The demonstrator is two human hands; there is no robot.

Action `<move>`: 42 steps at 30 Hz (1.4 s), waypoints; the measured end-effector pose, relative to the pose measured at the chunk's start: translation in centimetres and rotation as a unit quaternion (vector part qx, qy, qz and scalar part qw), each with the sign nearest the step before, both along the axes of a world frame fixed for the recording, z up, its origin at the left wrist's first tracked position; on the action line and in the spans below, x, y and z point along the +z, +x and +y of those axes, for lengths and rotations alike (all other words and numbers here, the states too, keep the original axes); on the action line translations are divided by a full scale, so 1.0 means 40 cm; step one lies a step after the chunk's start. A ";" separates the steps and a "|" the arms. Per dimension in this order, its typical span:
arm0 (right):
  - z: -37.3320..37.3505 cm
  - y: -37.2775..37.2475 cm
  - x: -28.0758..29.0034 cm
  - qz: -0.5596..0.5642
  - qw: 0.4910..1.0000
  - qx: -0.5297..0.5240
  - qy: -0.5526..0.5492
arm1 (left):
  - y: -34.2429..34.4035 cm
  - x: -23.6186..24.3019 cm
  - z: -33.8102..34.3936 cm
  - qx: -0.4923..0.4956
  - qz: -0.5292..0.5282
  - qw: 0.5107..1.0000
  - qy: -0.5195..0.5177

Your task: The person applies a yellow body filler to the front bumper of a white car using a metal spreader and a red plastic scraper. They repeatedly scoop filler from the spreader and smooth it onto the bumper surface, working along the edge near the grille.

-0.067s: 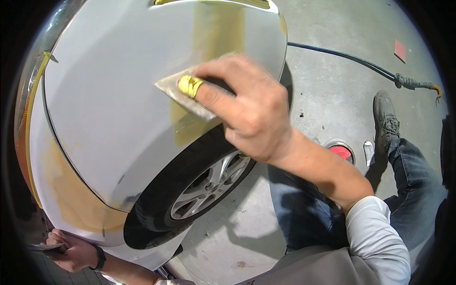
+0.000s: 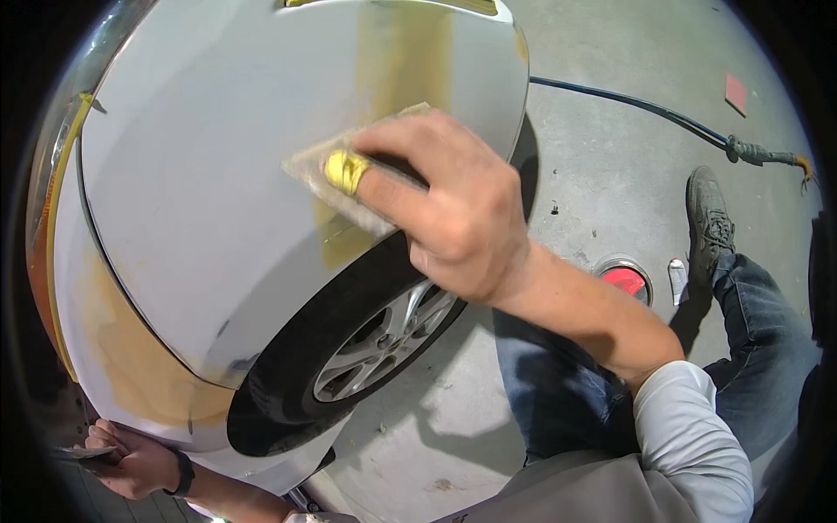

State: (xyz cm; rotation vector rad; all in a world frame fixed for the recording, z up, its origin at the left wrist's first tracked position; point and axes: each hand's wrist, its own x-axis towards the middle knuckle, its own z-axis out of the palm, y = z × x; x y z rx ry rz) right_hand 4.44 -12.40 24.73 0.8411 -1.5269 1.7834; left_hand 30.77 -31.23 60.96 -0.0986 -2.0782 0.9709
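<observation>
My right hand (image 2: 462,209) pinches a thin, flat, square-edged beige filler spreader (image 2: 305,164) against a white car fender (image 2: 218,148), above the wheel arch. Yellow tape wraps the thumb. A yellow filler strip (image 2: 405,61) runs up the panel behind the spreader, and more filler (image 2: 344,244) shows below it, by the arch. At the lower left, my left hand (image 2: 135,462) has its fingers closed round a flat, dark-edged plate (image 2: 78,453); the rim of the picture cuts that plate off.
A black tyre (image 2: 279,401) with a silver wheel sits under the fender. Tan filler (image 2: 157,375) covers the bumper corner. On the floor lie an open tin (image 2: 626,279) with red inside, a small white tube (image 2: 677,281), a dark hose (image 2: 636,100) and a pink sheet (image 2: 735,94).
My right hand and the spreader have shifted slightly down and to the left on the fender. The left hand stays in place.
</observation>
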 end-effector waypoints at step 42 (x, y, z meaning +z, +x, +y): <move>0.002 0.043 0.021 -0.070 0.996 -0.009 0.045 | 0.022 0.027 0.013 0.056 -0.029 0.992 0.111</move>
